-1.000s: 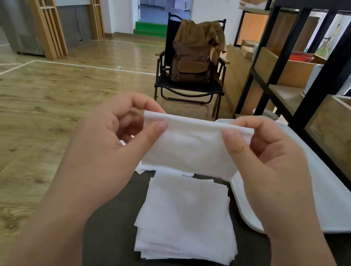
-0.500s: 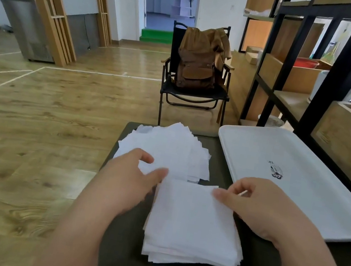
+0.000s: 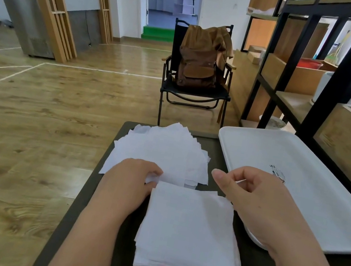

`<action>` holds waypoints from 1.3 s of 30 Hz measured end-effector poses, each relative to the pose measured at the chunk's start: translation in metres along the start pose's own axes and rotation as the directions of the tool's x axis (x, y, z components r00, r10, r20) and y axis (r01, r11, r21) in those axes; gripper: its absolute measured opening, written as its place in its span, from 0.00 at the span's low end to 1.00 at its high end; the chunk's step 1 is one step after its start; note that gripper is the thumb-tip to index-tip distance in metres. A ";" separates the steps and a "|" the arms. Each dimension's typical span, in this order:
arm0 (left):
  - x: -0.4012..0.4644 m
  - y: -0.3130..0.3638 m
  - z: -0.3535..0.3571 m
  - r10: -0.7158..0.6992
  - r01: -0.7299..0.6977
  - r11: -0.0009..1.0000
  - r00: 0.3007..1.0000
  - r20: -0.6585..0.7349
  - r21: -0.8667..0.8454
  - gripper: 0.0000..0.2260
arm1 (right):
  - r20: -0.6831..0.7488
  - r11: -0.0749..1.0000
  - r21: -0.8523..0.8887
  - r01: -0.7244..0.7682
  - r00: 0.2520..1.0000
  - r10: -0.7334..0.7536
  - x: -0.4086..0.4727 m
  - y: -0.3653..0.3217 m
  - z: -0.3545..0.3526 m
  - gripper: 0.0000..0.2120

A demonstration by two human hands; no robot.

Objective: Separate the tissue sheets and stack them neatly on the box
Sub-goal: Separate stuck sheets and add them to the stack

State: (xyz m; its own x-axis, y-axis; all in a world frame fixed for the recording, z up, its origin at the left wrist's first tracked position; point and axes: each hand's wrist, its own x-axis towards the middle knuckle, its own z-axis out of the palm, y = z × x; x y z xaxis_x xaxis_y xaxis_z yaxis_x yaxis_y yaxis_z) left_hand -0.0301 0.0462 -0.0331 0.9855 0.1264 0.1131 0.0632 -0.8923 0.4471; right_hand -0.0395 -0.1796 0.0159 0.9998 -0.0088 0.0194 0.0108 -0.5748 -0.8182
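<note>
Moved down since a second ago: both hands, then raised with one tissue sheet stretched between them, now low over the dark box top (image 3: 74, 220), and closer in than half a second back. Left hand (image 3: 130, 183) lies at the far left corner of the neat tissue stack (image 3: 187, 233), fingers curled at the tissue edges there; whether pinching a sheet or only touching, cannot tell. Right hand (image 3: 252, 198) hovers at the stack's far right corner, fingers loosely curled, thumb forward, gripping nothing visible. Stack nearly square, slightly longer toward the camera, edges roughly in line with the box sides, lower sheets fanning out at the near edge. Beyond it, just behind the hands, a loose pile of tissue sheets (image 3: 166, 152), corners splayed at many angles, far end pointing toward the folding chair (image 3: 193, 93) with a brown backpack (image 3: 196, 66). White tray (image 3: 321, 205) at right, bearing only a small printed mark, its near corner under the right wrist.
</note>
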 end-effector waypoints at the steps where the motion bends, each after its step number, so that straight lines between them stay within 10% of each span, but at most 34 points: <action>1: 0.001 0.001 0.000 -0.016 0.016 1.000 1.000 -0.012 0.005 0.11 | -0.002 1.000 0.004 0.004 1.000 -0.004 0.000 0.000 0.001 0.18; 25: -0.006 -0.005 -0.003 -0.028 0.009 0.974 0.996 -0.081 -0.228 0.09 | -0.017 0.998 0.033 0.046 0.999 -0.046 -0.005 -0.006 0.003 0.19; 33: -0.015 0.007 -0.035 -0.179 -0.112 0.672 0.934 -0.308 -0.732 0.08 | 0.029 0.991 0.060 0.118 0.992 -0.120 -0.005 -0.006 0.002 0.14; 39: -0.033 0.029 -0.074 -0.134 -0.255 0.262 0.946 -0.296 -0.931 0.07 | 0.109 0.947 0.211 0.240 0.957 -0.267 -0.011 -0.017 0.009 0.11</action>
State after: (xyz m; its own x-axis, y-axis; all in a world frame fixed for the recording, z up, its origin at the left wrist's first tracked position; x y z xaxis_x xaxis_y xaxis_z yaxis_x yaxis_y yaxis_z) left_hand -0.0725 0.0481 0.0420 0.8767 0.3680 0.3099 -0.3810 0.1379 0.9142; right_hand -0.0508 -0.1625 0.0249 0.9563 0.2344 0.1746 0.2545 -0.3740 -0.8918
